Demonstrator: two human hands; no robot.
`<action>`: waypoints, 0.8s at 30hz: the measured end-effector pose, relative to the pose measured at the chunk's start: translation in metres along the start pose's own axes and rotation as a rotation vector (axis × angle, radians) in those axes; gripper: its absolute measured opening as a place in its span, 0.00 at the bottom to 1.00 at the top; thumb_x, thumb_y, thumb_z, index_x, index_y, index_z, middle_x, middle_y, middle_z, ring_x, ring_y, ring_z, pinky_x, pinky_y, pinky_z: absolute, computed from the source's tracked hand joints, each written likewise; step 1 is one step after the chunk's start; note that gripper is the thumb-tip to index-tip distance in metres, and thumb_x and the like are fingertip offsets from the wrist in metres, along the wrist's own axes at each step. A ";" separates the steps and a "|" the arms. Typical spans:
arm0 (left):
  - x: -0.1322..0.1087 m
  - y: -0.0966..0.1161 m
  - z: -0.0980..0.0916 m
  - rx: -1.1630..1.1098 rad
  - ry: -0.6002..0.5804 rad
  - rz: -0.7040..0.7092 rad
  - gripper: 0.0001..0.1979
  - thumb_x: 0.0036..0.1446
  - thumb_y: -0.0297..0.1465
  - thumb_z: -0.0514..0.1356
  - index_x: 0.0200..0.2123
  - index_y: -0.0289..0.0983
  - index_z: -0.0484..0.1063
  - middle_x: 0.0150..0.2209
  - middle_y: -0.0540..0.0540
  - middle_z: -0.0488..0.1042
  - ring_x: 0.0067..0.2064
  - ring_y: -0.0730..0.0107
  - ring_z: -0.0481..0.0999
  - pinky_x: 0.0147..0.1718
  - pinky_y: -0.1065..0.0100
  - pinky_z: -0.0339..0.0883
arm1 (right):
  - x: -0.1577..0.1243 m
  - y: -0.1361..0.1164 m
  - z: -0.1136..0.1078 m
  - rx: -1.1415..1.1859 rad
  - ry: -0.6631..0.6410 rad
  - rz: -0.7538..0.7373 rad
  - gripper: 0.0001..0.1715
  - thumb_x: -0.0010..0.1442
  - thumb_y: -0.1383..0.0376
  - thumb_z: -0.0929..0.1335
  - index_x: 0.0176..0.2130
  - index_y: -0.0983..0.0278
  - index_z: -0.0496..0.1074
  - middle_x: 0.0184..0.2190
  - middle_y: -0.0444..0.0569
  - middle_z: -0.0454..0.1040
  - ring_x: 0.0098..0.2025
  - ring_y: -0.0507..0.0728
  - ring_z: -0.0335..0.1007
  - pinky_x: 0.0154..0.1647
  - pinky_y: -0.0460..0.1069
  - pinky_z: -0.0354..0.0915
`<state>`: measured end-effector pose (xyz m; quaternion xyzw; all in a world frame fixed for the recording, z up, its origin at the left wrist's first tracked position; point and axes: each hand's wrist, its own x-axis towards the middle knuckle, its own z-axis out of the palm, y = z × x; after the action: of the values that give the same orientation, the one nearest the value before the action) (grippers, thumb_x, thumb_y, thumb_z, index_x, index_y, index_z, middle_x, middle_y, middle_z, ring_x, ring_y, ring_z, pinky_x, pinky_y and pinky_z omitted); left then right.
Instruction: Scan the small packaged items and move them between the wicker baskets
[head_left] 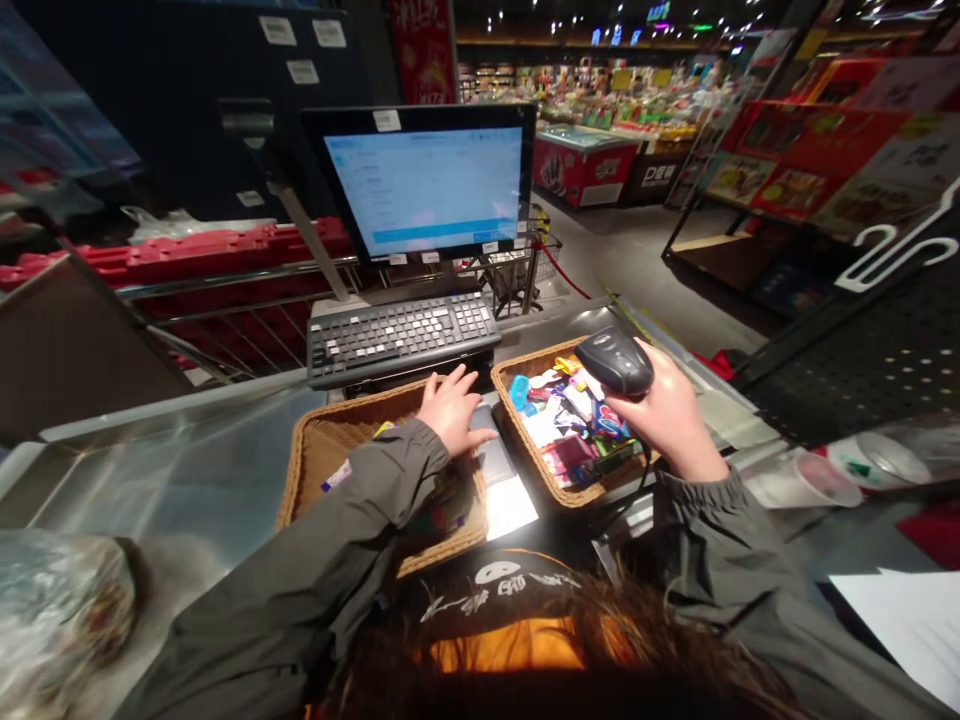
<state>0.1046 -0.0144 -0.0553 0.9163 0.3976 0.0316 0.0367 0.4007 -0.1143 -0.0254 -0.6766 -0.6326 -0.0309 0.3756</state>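
Note:
My right hand point(670, 412) is wrapped round a black handheld barcode scanner point(615, 360), held over the right wicker basket point(529, 450). That basket is full of small colourful packaged items point(574, 420). With fingers spread and nothing in them, my left hand point(452, 410) hovers at the right rim of the left wicker basket point(300, 450). Inside this basket a small white and purple packet point(337, 476) shows, and my sleeve hides much of the rest. A black keyboard point(405, 335) sits just beyond my left hand.
Behind the keyboard stands a lit monitor point(427, 190). A metal counter point(202, 450) runs under the baskets, with a filled clear plastic bag point(60, 610) at its left. Plastic cups point(806, 480) and paper sheets point(904, 625) are at the right. Shopping carts point(247, 290) stand beyond.

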 end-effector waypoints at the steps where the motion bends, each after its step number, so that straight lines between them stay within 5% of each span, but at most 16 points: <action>1: 0.012 0.011 0.005 0.013 -0.018 0.040 0.30 0.51 0.53 0.63 0.49 0.37 0.77 0.68 0.35 0.58 0.71 0.41 0.49 0.64 0.32 0.42 | -0.001 0.004 -0.002 0.006 0.003 0.003 0.39 0.47 0.58 0.72 0.57 0.66 0.67 0.57 0.63 0.71 0.62 0.72 0.65 0.64 0.69 0.58; 7: 0.081 0.069 0.051 0.101 -0.235 0.141 0.38 0.43 0.57 0.65 0.47 0.30 0.78 0.68 0.29 0.55 0.71 0.32 0.44 0.66 0.35 0.32 | -0.003 0.020 -0.011 0.047 -0.007 -0.006 0.38 0.48 0.58 0.72 0.57 0.65 0.67 0.56 0.62 0.72 0.62 0.72 0.64 0.64 0.69 0.58; 10: 0.107 0.084 0.074 0.115 -0.367 0.106 0.39 0.33 0.51 0.73 0.46 0.32 0.78 0.66 0.29 0.61 0.71 0.33 0.44 0.66 0.36 0.25 | -0.002 0.028 -0.015 0.056 -0.030 -0.003 0.38 0.48 0.59 0.72 0.57 0.66 0.67 0.57 0.63 0.71 0.63 0.72 0.63 0.65 0.70 0.57; 15: 0.123 0.097 0.106 0.108 -0.423 0.068 0.30 0.20 0.35 0.78 0.34 0.36 0.80 0.58 0.33 0.72 0.70 0.29 0.47 0.67 0.38 0.26 | 0.001 0.040 -0.016 0.074 -0.052 0.005 0.39 0.49 0.59 0.72 0.59 0.65 0.66 0.59 0.63 0.69 0.64 0.72 0.62 0.65 0.70 0.56; 20: 0.125 0.102 0.115 0.145 -0.461 0.084 0.21 0.33 0.37 0.75 0.34 0.35 0.80 0.58 0.33 0.73 0.69 0.33 0.50 0.66 0.36 0.32 | 0.004 0.048 -0.012 0.093 -0.043 0.011 0.40 0.48 0.58 0.72 0.59 0.66 0.66 0.59 0.64 0.69 0.63 0.72 0.62 0.65 0.70 0.56; 24: 0.126 0.098 0.099 0.174 -0.444 0.075 0.36 0.31 0.39 0.74 0.48 0.32 0.77 0.63 0.27 0.64 0.69 0.37 0.52 0.66 0.35 0.34 | 0.006 0.050 -0.009 0.104 -0.036 0.012 0.40 0.48 0.58 0.72 0.58 0.67 0.66 0.57 0.65 0.70 0.63 0.72 0.63 0.65 0.70 0.56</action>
<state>0.2705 0.0067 -0.1411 0.9145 0.3469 -0.2037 0.0429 0.4504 -0.1102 -0.0391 -0.6604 -0.6360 0.0163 0.3989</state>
